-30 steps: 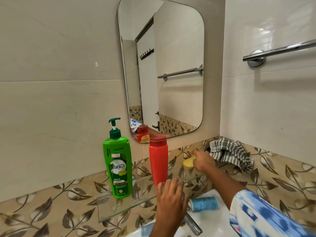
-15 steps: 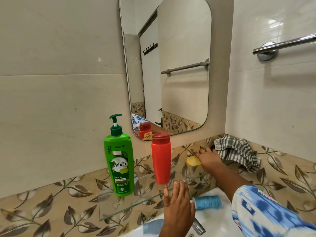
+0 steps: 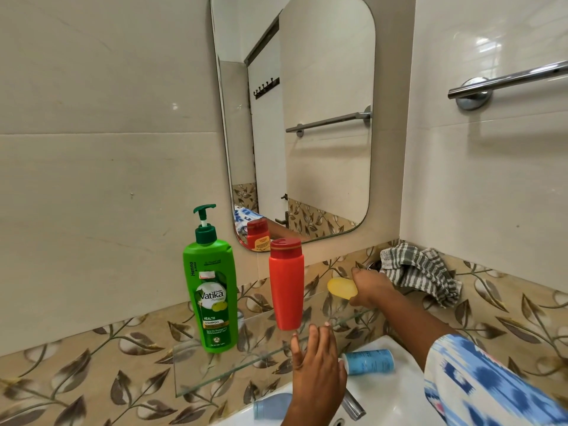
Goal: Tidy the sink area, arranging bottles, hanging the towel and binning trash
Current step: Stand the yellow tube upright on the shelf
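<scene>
Two bottles upright on glass shelf [image 3: 196,376], centre frame: green pump bottle [image 3: 211,298], red bottle [image 3: 286,287] just right.

Right hand [image 3: 370,287] clamped on yellow soap [image 3: 341,287] beside striped towel [image 3: 419,273], right of centre. Left hand [image 3: 318,368] spread, empty, lower centre, over sink [image 3: 396,392]; blue bottle [image 3: 368,361] lying on rim.

Green pump bottle [image 3: 211,295] and red bottle [image 3: 286,284] upright on glass shelf [image 3: 215,368], striped towel [image 3: 419,272] crumpled in corner

Single view from my head: I look forward and slightly down at the mirror [image 3: 295,124], close in, sink rim [image 3: 396,392] below it at frame bottom, towel rail [image 3: 507,83] to its right
</scene>
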Tool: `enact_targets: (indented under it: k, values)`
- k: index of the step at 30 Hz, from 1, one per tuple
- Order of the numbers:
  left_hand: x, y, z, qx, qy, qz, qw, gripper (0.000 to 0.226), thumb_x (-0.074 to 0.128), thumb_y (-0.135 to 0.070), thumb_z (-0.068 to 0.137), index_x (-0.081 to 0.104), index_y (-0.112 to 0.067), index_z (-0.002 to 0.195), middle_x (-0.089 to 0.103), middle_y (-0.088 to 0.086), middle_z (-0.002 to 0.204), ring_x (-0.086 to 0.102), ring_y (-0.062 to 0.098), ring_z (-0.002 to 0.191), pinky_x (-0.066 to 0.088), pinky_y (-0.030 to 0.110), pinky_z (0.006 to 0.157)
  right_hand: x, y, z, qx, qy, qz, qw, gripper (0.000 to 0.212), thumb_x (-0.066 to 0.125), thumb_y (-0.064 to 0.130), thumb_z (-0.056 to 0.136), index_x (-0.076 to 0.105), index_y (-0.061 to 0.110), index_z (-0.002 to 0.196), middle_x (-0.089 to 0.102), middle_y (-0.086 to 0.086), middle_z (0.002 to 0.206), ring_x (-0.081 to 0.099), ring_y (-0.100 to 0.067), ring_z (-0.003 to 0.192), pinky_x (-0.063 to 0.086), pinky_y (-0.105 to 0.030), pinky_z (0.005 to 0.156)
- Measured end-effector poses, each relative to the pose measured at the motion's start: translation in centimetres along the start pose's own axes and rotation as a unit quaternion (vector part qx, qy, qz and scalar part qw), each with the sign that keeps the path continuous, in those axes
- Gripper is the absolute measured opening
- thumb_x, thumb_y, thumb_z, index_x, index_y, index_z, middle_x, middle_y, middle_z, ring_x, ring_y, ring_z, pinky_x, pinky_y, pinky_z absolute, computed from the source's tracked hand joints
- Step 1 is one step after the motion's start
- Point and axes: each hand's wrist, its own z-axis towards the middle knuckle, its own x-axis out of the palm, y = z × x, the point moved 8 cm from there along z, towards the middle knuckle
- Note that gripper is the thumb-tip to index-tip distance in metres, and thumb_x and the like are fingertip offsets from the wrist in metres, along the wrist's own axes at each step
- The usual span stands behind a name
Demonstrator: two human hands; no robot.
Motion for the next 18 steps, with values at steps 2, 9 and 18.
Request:
enact_targets:
  k: [2,9,18]
  values:
    - [0.1,-0.1,0.0,-0.003,-0.002,-0.005,1.0,0.071,0.082,-0.051,0.037,0.076,-0.013,0.097,0.074,0.0,0.093,0.071,0.017,0.094,0.029,0.042,0.09,0.1,0.2,-0.3,0.016,-0.034,0.042,0.998,0.063,0.066,0.042,0.079,0.043,0.01,0.127,0.054,-0.011,0.129,0.051,-0.029,0.118,0.044,-0.038,0.095]
    - [0.2,-0.2,0.0,-0.001,-0.012,-0.021,1.0,0.071,0.084,-0.05,0.035,0.076,-0.013,0.095,0.076,0.001,0.096,0.072,0.018,0.094,0.028,0.043,0.091,0.7,-0.2,-1.5,0.084,-0.151,0.34,0.924,0.054,0.066,0.032,0.082,0.047,0.007,0.127,0.054,-0.015,0.126,0.054,-0.032,0.111,0.046,-0.037,0.09]
    - [-0.1,-0.3,-0.3,-0.009,-0.035,-0.017,0.999,0.07,0.085,-0.047,0.037,0.076,-0.012,0.097,0.076,0.0,0.098,0.071,0.017,0.095,0.012,0.044,0.101,1.8,-0.9,-2.9,0.115,-0.229,0.47,0.844,0.059,0.078,0.03,0.073,0.047,0.007,0.117,0.059,-0.016,0.116,0.057,-0.027,0.094,0.042,-0.031,0.07]
